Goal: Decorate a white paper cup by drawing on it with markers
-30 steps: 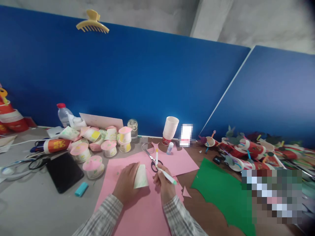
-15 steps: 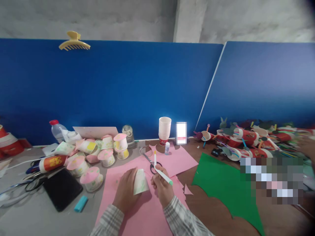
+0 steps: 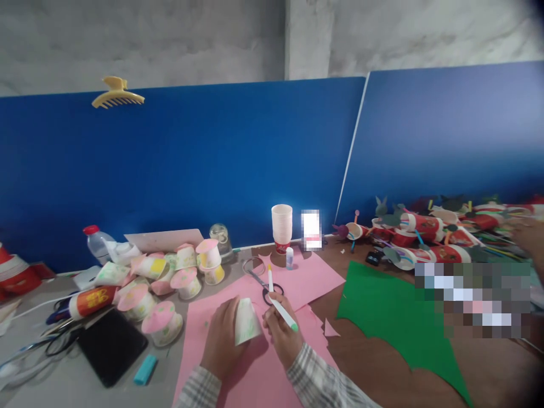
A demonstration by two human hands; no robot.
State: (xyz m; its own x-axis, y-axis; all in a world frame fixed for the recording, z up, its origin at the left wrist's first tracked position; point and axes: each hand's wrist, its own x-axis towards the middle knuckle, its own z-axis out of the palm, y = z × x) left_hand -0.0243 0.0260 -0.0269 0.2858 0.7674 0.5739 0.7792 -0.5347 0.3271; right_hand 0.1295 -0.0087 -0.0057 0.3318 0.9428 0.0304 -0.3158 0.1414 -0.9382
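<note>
My left hand (image 3: 222,335) is closed round a white paper cup (image 3: 246,322) that has green marks on its side. The cup stands upside down, slightly tilted, over pink paper (image 3: 255,379). To its right, my right hand (image 3: 284,334) grips a white marker (image 3: 282,313) with a green end, its shaft slanting over the fingers. A gap separates the marker from the cup. Just beyond my right hand lie scissors (image 3: 258,279) with dark handles and a second marker (image 3: 270,276) with a yellow tip. A glue stick (image 3: 289,259) stands farther back on the pink paper.
Several decorated cups with pink paper brims (image 3: 161,323) crowd the left, near a black tablet-like slab (image 3: 111,345) and a blue marker cap (image 3: 145,370). A stack of paper cups (image 3: 281,226) stands at the back. Green paper (image 3: 382,311) and red cup crafts (image 3: 425,226) lie right.
The camera view has tilted and shifted slightly. Both hands keep hold of the cup and the marker, with little movement between them.
</note>
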